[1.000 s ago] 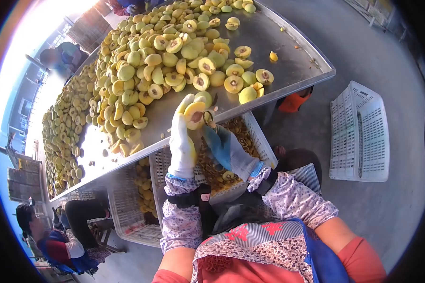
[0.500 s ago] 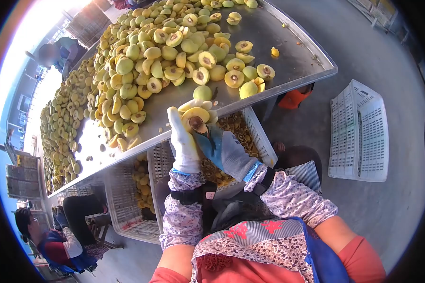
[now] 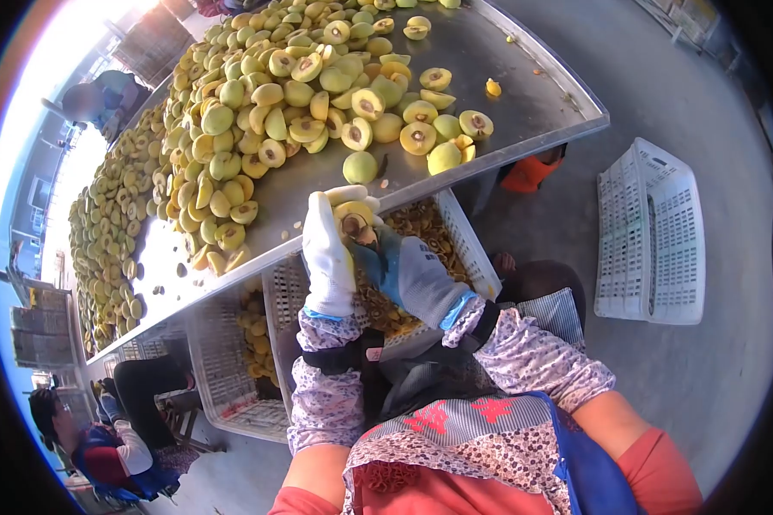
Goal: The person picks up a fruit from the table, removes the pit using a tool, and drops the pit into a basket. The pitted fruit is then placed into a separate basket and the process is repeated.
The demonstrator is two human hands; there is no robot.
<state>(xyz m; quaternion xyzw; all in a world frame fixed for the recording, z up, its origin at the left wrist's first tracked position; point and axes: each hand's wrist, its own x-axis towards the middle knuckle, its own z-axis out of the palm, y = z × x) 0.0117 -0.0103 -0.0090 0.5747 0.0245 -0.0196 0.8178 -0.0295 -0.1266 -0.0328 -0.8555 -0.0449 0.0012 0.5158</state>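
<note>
My left hand (image 3: 329,256), in a white glove, holds a halved yellow fruit (image 3: 353,218) with its brown pit showing, just over the near edge of the metal table (image 3: 524,94). In a blue and grey glove, my right hand (image 3: 408,269) presses against the cut face of that half at the pit; whether it holds a tool is hidden. Below both hands stands a white crate (image 3: 468,245) with brown pits in it. A whole yellow-green fruit (image 3: 360,166) lies on the table just beyond my hands.
A big pile of halved and whole fruit (image 3: 258,103) covers the long table. A crate with fruit (image 3: 258,343) sits under it at left. An upturned white crate (image 3: 653,236) lies on the concrete floor at right. A seated person (image 3: 103,446) works at lower left, another (image 3: 94,99) at far left.
Both hands have drawn back from the table edge toward me and come lower over the crate. My right hand has closed in on the fruit half's cut face.
</note>
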